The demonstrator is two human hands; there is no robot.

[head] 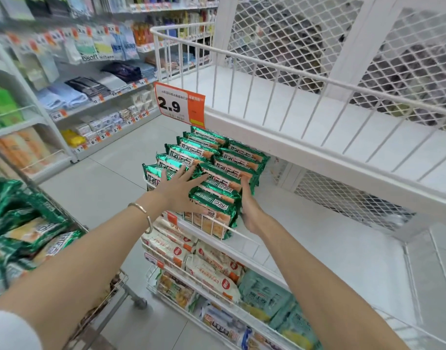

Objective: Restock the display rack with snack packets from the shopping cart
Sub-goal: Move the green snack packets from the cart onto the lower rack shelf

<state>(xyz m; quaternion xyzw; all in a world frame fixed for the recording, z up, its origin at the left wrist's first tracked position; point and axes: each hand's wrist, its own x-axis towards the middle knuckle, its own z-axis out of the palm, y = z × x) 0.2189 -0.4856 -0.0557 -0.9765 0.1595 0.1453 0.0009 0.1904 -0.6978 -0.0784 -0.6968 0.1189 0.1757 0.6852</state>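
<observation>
Several green snack packets stand in two rows on the top tier of the white wire display rack. My left hand lies flat with spread fingers against the left side of the front packets. On their right side, my right hand presses with straight fingers. The shopping cart at the lower left holds more green packets.
An orange price sign reading 2.9 stands behind the rows. Lower rack tiers hold white snack packets and teal packets. A large white wire bin rises to the right. Store shelves line the aisle's far left.
</observation>
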